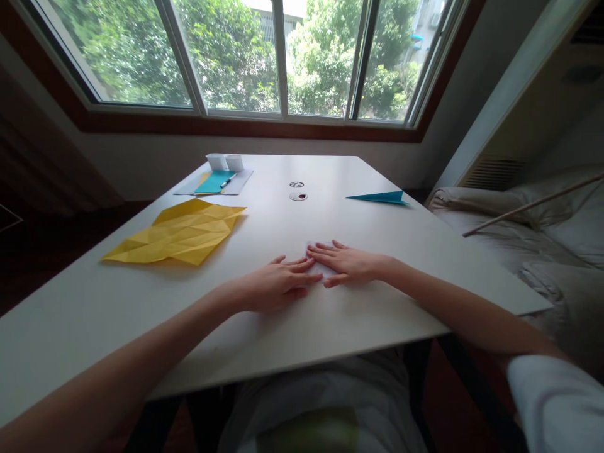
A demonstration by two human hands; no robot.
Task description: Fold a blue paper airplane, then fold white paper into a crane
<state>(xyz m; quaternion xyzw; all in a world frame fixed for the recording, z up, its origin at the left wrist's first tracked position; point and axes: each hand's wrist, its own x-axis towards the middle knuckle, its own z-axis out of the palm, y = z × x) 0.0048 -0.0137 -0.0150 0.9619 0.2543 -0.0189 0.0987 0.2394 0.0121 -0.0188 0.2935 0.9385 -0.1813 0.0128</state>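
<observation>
A small piece of white paper [325, 272] lies flat on the white table, mostly covered by my hands. My right hand [346, 263] rests on it, palm down with the fingers spread. From the left, my left hand [283, 282] reaches in with its fingers stretched out, their tips at the paper's left side. The fingertips of both hands are close together. How the paper is folded beneath them is hidden.
A creased yellow sheet [184, 233] lies to the left. A blue paper plane [380, 197] sits at the right. Farther back are blue paper [215, 181], a pen [229, 180] and white containers [234, 162]. Round metal fittings [298, 196] are set in the white table [264, 340].
</observation>
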